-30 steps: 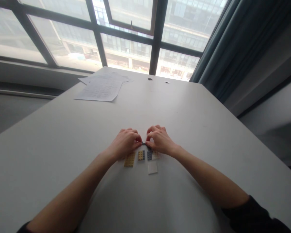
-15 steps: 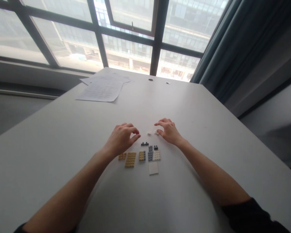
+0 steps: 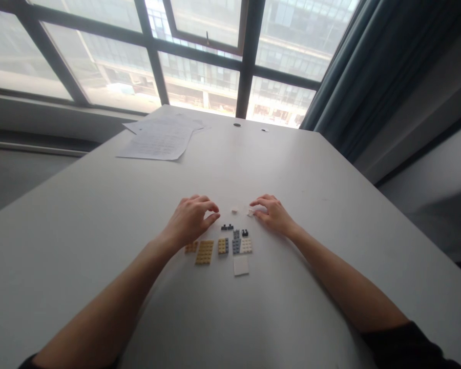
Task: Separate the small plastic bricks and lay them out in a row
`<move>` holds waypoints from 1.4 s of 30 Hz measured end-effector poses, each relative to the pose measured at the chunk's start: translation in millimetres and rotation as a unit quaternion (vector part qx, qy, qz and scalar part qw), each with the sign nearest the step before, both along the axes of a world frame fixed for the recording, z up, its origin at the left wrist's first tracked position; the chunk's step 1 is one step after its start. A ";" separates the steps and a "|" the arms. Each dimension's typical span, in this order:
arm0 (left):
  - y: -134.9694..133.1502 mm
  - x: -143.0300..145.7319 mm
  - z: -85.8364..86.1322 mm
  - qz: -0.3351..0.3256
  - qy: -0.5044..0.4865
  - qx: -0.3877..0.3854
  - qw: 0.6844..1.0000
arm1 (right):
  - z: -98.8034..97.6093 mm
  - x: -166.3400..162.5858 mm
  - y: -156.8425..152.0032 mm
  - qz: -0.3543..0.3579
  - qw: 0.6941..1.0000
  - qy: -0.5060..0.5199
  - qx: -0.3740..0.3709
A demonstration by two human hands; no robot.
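My left hand (image 3: 195, 214) hovers over the table left of the small pieces, its thumb and forefinger curved with a gap between them and nothing held. My right hand (image 3: 272, 214) has its fingers apart beside a small white toy brick (image 3: 250, 212); the thumb tip is right at it, and whether they touch I cannot tell. Another small white brick (image 3: 234, 211) lies between the hands. Nearer me are dark bricks (image 3: 227, 227), a black brick (image 3: 245, 232), a tan studded plate (image 3: 205, 252), a tan-and-grey stack (image 3: 223, 246), a white studded plate (image 3: 246, 245) and a smooth white tile (image 3: 241, 266).
A white table (image 3: 292, 169) holds everything. Printed paper sheets (image 3: 157, 138) lie at its far left. Two round cable holes, one dark (image 3: 237, 125), sit near the back edge. Behind are windows (image 3: 200, 72), with a blue-grey curtain (image 3: 341, 72) at the right.
My right hand has shifted slightly right and nearer me, and its forefinger has come down closer to the thumb. My left hand stays nearly still. The view has moved a little.
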State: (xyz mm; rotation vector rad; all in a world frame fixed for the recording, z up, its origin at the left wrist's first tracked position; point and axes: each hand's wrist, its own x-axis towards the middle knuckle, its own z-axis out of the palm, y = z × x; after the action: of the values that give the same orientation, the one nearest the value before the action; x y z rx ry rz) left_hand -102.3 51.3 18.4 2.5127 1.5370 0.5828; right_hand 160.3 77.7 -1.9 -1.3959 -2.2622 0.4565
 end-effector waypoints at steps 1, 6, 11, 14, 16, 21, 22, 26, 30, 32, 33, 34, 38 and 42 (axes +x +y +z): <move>0.1 -0.1 -0.1 -0.001 -0.001 0.000 1.000 | -0.7 0.0 -1.4 -0.019 1.000 -0.001 -0.001; 0.5 -0.1 0.1 0.001 -0.005 -0.004 1.000 | -2.4 1.4 -9.5 -0.024 0.999 -0.035 0.020; 0.2 0.7 1.8 0.002 0.001 -0.007 1.000 | -0.3 6.2 -15.6 -0.013 0.999 -0.038 0.013; 0.2 0.9 1.4 0.004 0.009 -0.004 1.000 | -0.6 -3.1 -16.4 -0.044 0.998 -0.048 0.019; 0.2 1.1 1.4 0.005 0.013 0.001 1.000 | -1.0 -12.9 -16.0 -0.063 0.995 -0.063 0.036; 0.1 1.4 3.2 0.002 0.014 0.001 1.000 | 0.3 -20.0 -11.9 -0.062 0.994 -0.073 0.046; 0.2 1.1 3.1 0.001 0.013 0.001 1.000 | 0.8 -16.6 -11.6 -0.052 0.996 -0.066 0.037; 0.6 -0.4 0.3 0.001 0.011 0.002 1.000 | 1.5 3.1 -18.4 0.006 1.000 -0.021 0.003; 1.8 2.4 -3.1 -0.009 0.008 -0.005 1.000 | -0.4 14.4 -34.4 0.031 1.000 0.004 -0.003; 4.0 7.0 -3.3 -0.015 0.005 -0.005 1.000 | -2.3 14.8 -40.6 0.035 0.999 0.009 0.000; 5.7 10.1 -3.0 -0.017 0.006 -0.003 1.000 | -3.4 14.2 -42.7 0.036 0.999 0.013 0.003; 7.7 13.7 -2.7 -0.019 0.010 0.000 1.000 | -4.7 13.4 -44.1 0.038 0.999 0.016 0.006; 17.4 29.5 -2.0 -0.034 0.041 0.002 0.999 | -9.4 11.1 -46.1 0.032 0.998 0.040 0.023; 24.4 42.1 -3.3 -0.060 0.081 0.012 0.995 | -11.7 12.3 -46.0 0.016 0.996 0.077 0.031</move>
State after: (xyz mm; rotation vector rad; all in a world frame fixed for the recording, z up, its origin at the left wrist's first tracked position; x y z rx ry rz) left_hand -60.3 75.6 15.1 2.7071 1.4234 0.3913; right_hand 172.6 31.8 -13.6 -1.2506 -2.1589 0.4820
